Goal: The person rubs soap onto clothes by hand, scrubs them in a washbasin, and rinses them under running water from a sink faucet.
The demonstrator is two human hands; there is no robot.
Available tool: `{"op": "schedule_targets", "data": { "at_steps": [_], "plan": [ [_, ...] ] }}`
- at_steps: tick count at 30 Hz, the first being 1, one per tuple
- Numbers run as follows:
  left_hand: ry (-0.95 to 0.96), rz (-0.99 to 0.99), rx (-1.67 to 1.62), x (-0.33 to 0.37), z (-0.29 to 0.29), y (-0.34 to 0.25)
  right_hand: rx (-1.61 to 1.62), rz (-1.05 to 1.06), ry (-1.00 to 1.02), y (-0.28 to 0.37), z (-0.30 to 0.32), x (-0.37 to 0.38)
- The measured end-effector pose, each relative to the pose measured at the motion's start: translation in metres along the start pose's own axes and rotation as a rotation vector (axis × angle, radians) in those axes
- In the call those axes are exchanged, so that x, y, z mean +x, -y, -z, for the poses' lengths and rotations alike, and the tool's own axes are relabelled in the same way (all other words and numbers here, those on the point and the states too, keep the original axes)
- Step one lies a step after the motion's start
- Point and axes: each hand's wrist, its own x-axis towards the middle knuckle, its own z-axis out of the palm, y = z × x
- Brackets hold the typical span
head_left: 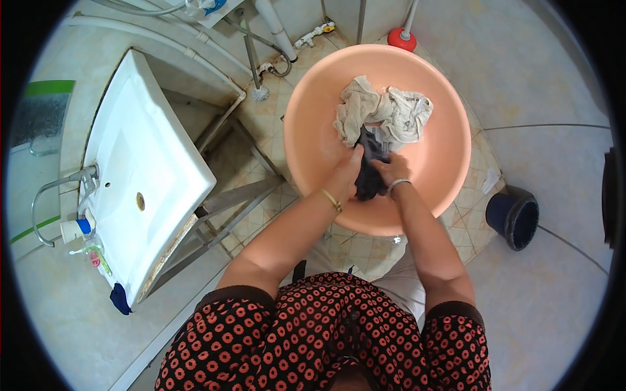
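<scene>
Both of my hands are inside a large peach-coloured plastic basin (306, 117), closed on a dark piece of cloth (370, 176). My left hand (347, 171) grips the cloth's left side, a gold bangle at the wrist. On the cloth's right side is my right hand (392, 171), with a pale bracelet above it. Just beyond the dark cloth lie crumpled off-white cloths (358, 107), bunched against the basin's far side. Part of the dark cloth is hidden under my fingers.
A white sink (140, 156) on a metal frame (244, 189) stands to the left, with a tap (49, 195) and a cup (75, 229). A dark bucket (513, 218) is at the right. Behind the basin is a red plunger (402, 40). Pipes (274, 29) run along the wall.
</scene>
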Motion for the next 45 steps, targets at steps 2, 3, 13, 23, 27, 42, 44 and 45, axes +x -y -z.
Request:
{"op": "schedule_targets", "data": {
  "at_steps": [2,3,13,23,27,42,44,45],
  "plan": [
    [-0.128,-0.155,0.155,0.007,-0.006,-0.007,0.279,0.116,0.056,0.028,-0.008,-0.019],
    [-0.035,-0.086,0.108,0.001,0.004,-0.022,0.255,0.161,0.026,0.051,-0.001,-0.038],
    [0.193,-0.545,0.557,-0.035,-0.018,-0.032,0.056,0.000,-0.304,-0.008,0.056,0.033],
    [0.207,-0.128,-0.201,0.002,0.017,-0.022,0.404,0.074,-0.181,0.066,-0.004,-0.058],
    [0.165,-0.231,-0.168,-0.002,0.004,-0.018,0.234,-0.010,-0.319,0.071,0.017,-0.043],
    [0.138,0.019,-0.143,-0.012,0.011,-0.043,0.223,0.240,0.062,0.068,0.003,-0.049],
    [0.118,-0.297,-0.225,0.011,0.009,-0.032,0.076,0.292,-0.160,0.063,0.008,-0.028],
    [0.048,-0.271,-0.075,-0.010,-0.013,-0.033,0.240,0.131,-0.201,0.050,0.027,-0.007]
  ]
}}
